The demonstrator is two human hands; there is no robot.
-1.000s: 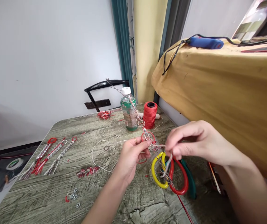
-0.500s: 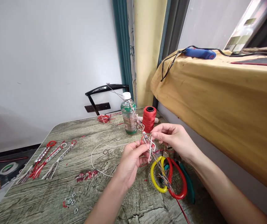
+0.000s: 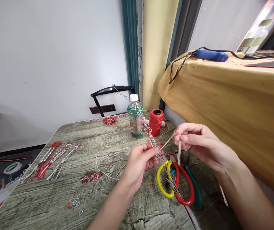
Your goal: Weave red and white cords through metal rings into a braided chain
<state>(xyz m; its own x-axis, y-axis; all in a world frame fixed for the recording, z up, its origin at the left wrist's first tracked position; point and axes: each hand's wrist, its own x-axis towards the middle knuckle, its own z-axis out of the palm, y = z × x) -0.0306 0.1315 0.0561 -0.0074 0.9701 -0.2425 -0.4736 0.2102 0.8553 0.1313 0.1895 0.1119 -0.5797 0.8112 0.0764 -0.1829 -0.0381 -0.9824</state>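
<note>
My left hand (image 3: 138, 161) pinches a braided piece of red cord and metal rings (image 3: 154, 144) above the wooden table (image 3: 62, 185). That braid runs up to a plastic bottle (image 3: 135, 116). My right hand (image 3: 200, 143) pinches a pale cord end (image 3: 172, 140) and holds it taut to the right of the braid. Loose strand ends hang down over the scissors with yellow and red handles (image 3: 175, 183) lying below both hands.
A red thread spool (image 3: 156, 122) stands beside the bottle. Several finished red-and-silver chains (image 3: 52, 158) lie at the left, loose metal rings (image 3: 75, 203) and red bits (image 3: 91, 176) nearer me. A white cord (image 3: 103, 159) loops across the table. A yellow-covered ledge (image 3: 230, 95) carries a blue tool (image 3: 211, 55).
My right hand went in to the braid, took hold of the pale cord, then drew it out to the right. My left hand kept its pinch on the braid.
</note>
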